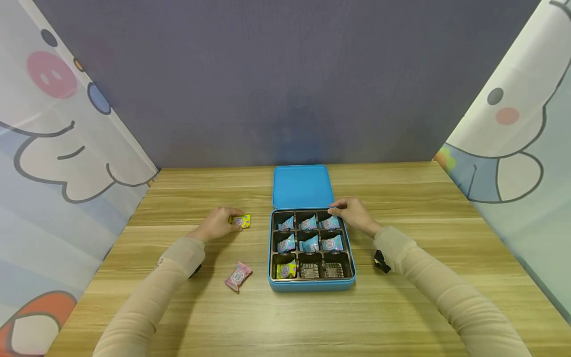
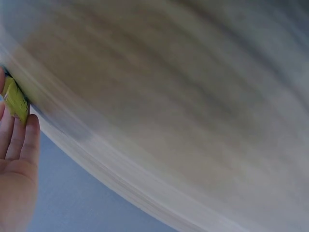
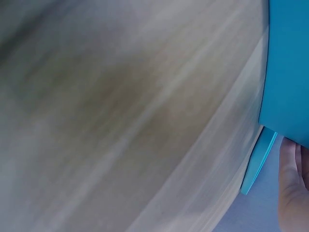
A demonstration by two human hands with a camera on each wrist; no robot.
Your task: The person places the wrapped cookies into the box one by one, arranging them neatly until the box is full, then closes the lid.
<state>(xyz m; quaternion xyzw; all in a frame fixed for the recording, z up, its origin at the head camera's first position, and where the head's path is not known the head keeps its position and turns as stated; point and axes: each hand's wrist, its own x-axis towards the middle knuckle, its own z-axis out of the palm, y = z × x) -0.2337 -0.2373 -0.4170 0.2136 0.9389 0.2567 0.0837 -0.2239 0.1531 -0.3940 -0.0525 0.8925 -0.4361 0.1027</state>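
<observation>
In the head view my left hand (image 1: 217, 224) pinches a yellow wrapped candy (image 1: 241, 221) between thumb and fingers, over the left part of the table. The left wrist view shows the same yellow candy (image 2: 16, 99) at the fingertips. My right hand (image 1: 354, 214) grips the back right corner of a blue tin box (image 1: 312, 286), whose lid (image 1: 302, 186) lies open behind it. Blue-wrapped candies (image 1: 309, 244) fill the back and middle rows of its dark divided tray. One yellow candy (image 1: 286, 269) sits in the front left compartment; the two beside it are empty.
A pink wrapped candy (image 1: 238, 276) lies on the wooden table (image 1: 312, 327), left of the box's front corner. A grey panel (image 1: 294, 84) rises behind the table. Cartoon-printed curtains (image 1: 508, 129) hang along both sides.
</observation>
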